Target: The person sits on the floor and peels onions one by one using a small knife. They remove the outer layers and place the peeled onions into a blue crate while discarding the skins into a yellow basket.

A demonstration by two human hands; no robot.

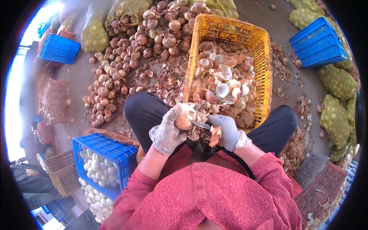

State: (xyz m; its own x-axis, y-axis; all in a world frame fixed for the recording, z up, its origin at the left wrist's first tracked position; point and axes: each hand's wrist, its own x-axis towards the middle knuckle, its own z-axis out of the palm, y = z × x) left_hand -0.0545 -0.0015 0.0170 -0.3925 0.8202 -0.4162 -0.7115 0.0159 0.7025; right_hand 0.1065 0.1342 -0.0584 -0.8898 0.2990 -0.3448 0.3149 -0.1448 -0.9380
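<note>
My left hand (171, 128), in a thin whitish glove, is wrapped round an onion (183, 122) with dry brown skin on it. In my right hand (226, 130), under a grey-white glove, is a small knife (201, 124); its handle is hidden by the fingers. The blade points left and reaches the onion. A loose flap of onion skin (215, 135) hangs beside my right fingers. Just beyond my hands, between my knees, a yellow crate (266, 82) holds many onion peelings (226, 86).
Unpeeled onions (105, 92) lie heaped on the floor ahead and to the left. A blue crate (128, 155) of peeled white onions (97, 165) stands at my left. Green net sacks (337, 119) line the right side, near stacked blue crates (318, 42).
</note>
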